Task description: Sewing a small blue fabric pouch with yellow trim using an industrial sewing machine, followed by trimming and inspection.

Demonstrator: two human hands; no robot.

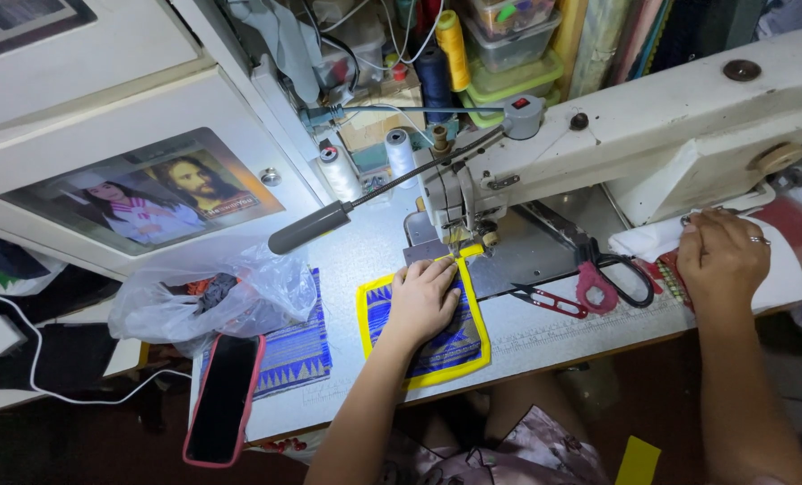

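Your left hand [423, 299] lies flat, fingers spread, on the yellow-edged blue cloth [428, 337]; your right hand [722, 260] rests loosely curled on white fabric [652, 241].

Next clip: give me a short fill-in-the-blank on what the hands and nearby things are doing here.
1. The left hand presses flat on a blue fabric piece edged in ____.
2. The right hand rests on ____ cloth.
3. The scissors have ____ handles.
4. The phone lies screen ____.

Missing: yellow; white; red; up
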